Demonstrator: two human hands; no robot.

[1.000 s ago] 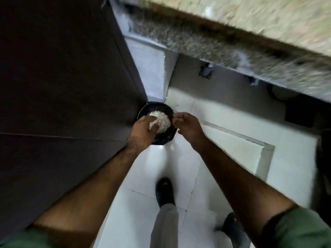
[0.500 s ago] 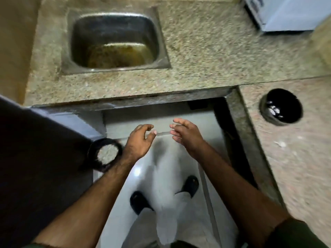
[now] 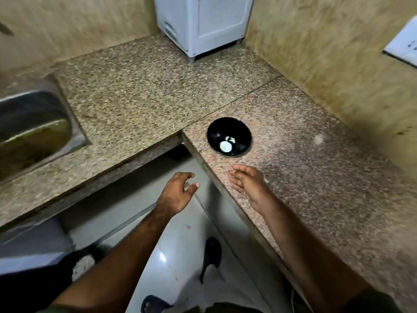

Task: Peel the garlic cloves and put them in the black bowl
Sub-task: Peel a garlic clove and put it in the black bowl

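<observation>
Speckled granite counter (image 3: 140, 91) wrapping an L-shaped corner, mottled yellow walls behind. Far left of the black bowl (image 3: 229, 136), a steel sink (image 3: 33, 132) sunk into the stone; behind the bowl, a white appliance (image 3: 203, 23) in the corner. Below and left of the bowl, over the tiled floor, the left hand (image 3: 174, 195), fingers loosely curved and holding nothing. In the bowl itself, near the counter's front edge, two pale peeled garlic cloves (image 3: 226, 144) touching each other. Just below and right of the bowl, over the counter, the right hand (image 3: 249, 185), fingers relaxed and spread, equally bare. No unpeeled garlic in sight, so probably near the end or between cloves.

Likely light, firm and smooth, those cloves, a little slippery once skinned: best pinched across the fat middle with fingertips. Bowl probably light too, liable to slide on polished stone; best taken at the rim, thumb inside.
</observation>
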